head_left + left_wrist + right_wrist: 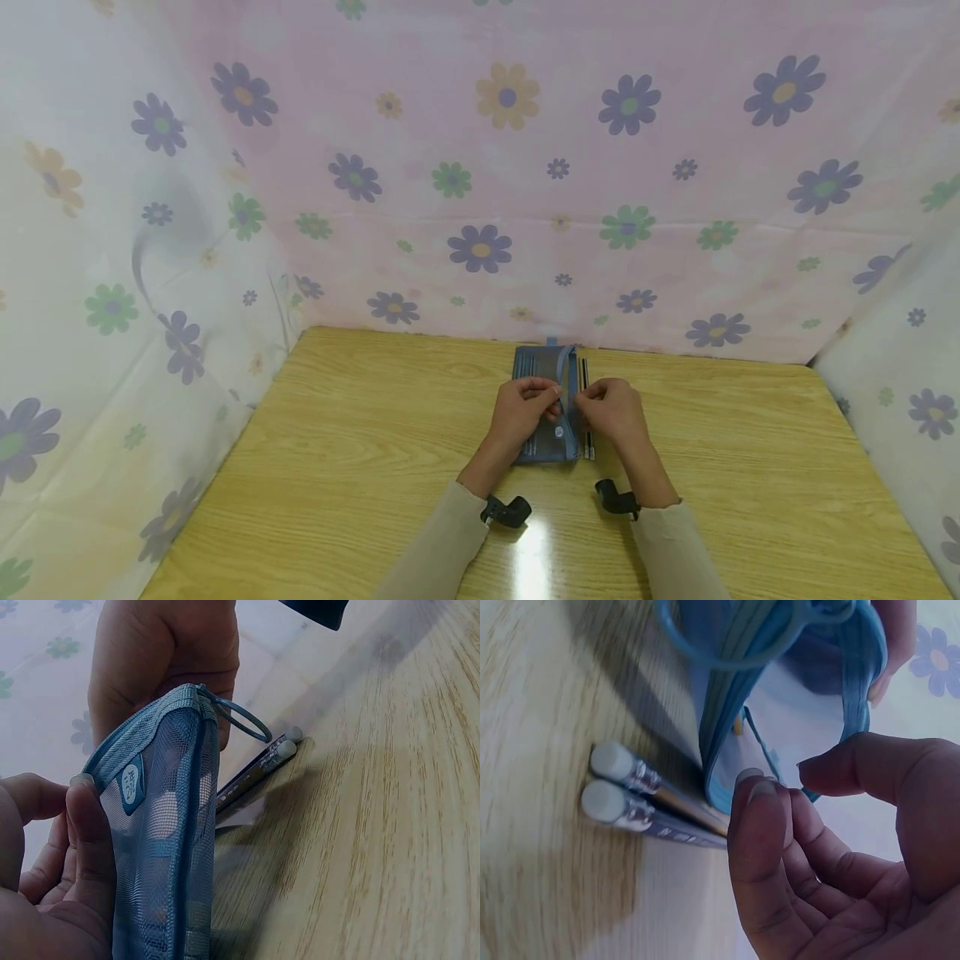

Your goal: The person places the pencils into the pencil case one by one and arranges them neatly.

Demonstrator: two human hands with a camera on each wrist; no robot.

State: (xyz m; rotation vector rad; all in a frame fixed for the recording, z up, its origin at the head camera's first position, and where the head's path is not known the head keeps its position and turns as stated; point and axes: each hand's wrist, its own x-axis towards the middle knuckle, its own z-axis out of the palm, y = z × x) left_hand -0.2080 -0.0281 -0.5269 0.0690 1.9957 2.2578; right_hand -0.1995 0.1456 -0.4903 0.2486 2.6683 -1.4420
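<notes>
A blue mesh zip pencil case [547, 448] lies on the table in the head view, its zipped side parted. My left hand [517, 412] pinches the edge of its opening between thumb and fingers, beside a small round label [133, 787]. At the other side of the opening is my right hand [617, 408]; its thumb and bent fingers [759, 847] stand apart, with no object visible between them. Two pencils [588, 443] lie along the case's right side, white erasers [606, 801] toward me. Inside the case shows a small orange bit [739, 724], too little to identify.
The wood-grain table [360, 433] extends on both sides of the case. A flowered cloth [480, 167] hangs behind the table's far edge and along both sides. Dark wrist-worn devices [510, 510] jut inward from both wrists. A blue zipper-pull loop [244, 720] sticks out from the case's end.
</notes>
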